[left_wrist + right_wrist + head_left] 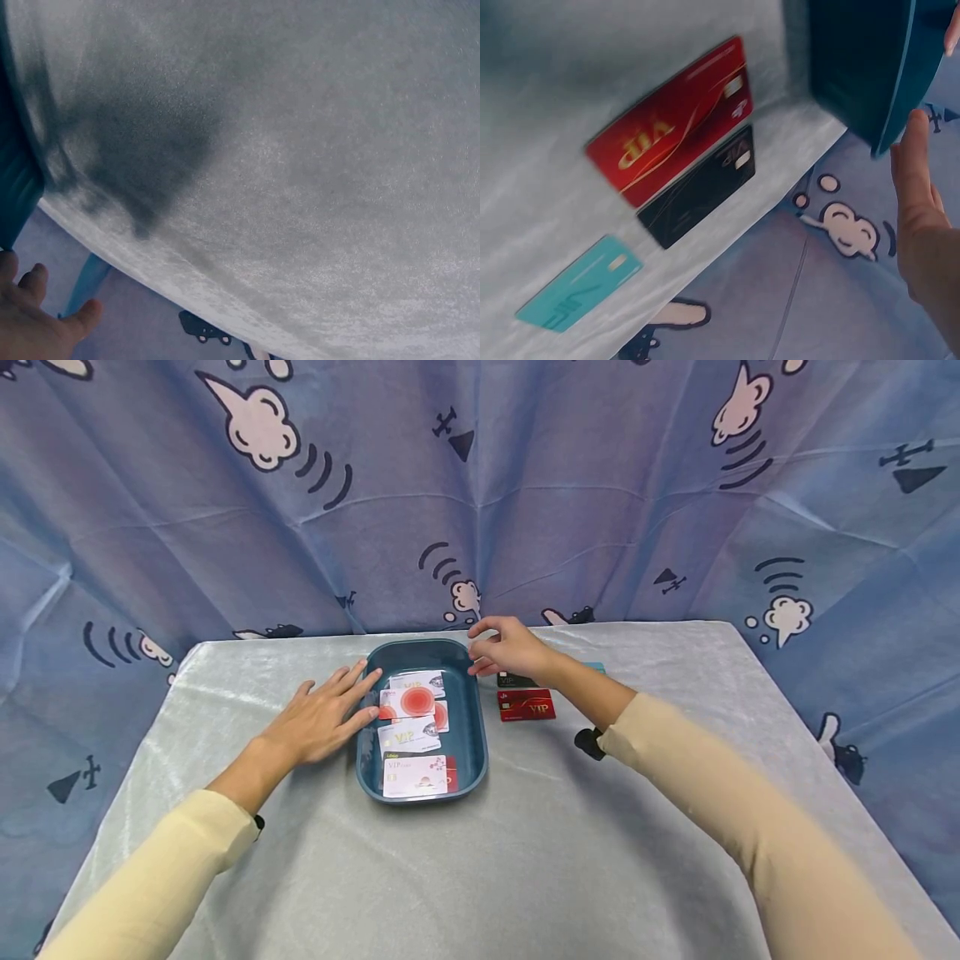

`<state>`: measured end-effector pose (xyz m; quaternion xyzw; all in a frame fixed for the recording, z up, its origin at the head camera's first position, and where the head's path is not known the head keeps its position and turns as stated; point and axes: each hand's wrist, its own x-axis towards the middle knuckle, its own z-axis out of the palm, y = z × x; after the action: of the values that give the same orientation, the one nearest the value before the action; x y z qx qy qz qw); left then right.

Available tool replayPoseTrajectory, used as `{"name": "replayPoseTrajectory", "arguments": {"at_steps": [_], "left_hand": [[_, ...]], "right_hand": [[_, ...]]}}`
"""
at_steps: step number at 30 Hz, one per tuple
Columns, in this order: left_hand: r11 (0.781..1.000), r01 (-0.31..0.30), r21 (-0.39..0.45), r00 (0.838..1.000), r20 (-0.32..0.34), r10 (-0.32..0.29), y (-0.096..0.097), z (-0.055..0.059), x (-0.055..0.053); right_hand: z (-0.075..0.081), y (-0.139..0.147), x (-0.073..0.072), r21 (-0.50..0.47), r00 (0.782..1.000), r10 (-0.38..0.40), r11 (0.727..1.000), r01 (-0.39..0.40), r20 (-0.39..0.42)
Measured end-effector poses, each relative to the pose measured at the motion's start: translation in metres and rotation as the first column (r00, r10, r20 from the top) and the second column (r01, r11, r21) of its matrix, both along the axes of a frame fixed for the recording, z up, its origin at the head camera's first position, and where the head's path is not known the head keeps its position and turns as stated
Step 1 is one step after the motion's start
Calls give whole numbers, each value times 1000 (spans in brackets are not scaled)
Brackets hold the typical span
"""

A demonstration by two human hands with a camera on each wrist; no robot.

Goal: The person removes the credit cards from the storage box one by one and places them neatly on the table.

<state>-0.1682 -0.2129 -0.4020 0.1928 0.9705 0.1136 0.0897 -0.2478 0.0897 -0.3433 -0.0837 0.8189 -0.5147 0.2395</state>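
Observation:
A dark blue tray (470,735) holds several overlapping cards, among them a white card with a red circle (405,702) and a white VIP card (408,737). My left hand (318,718) lies at the tray's left rim, fingers spread and reaching over it. Beside the upper right rim hovers my right hand (513,652), fingers loosely bent, with nothing visible in them. Under and near that hand a red VIP card (527,705) and a black VIP card (699,187) lie on the table. A teal card (581,283) lies apart from them, mostly covered by the right forearm in the head view.
The table (480,877) wears a pale grey velvety cloth. A blue patterned curtain (585,543) hangs directly behind its far edge. Dark wrist bands show at both sleeves.

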Motion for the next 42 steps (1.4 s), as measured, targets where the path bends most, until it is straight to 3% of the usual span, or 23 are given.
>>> {"name": "replayPoseTrajectory", "arguments": {"at_steps": [7, 14, 34, 42], "left_hand": [[1000, 0, -21, 1000, 8, 0, 0, -1, -1], [1000, -3, -20, 1000, 13, 3, 0, -1, -2], [1000, 1, -21, 1000, 14, -1, 0, 0, -2], [1000, 10, -19, 1000, 6, -10, -1, 0, -2]], "right_hand": [[-2, -21, 5, -19, 991, 57, 998, -55, 118], [-5, -31, 4, 24, 973, 106, 993, -113, 205], [-13, -55, -4, 136, 953, 74, 984, -118, 295], [-15, -64, -2, 167, 946, 101, 973, -158, 310]]}}
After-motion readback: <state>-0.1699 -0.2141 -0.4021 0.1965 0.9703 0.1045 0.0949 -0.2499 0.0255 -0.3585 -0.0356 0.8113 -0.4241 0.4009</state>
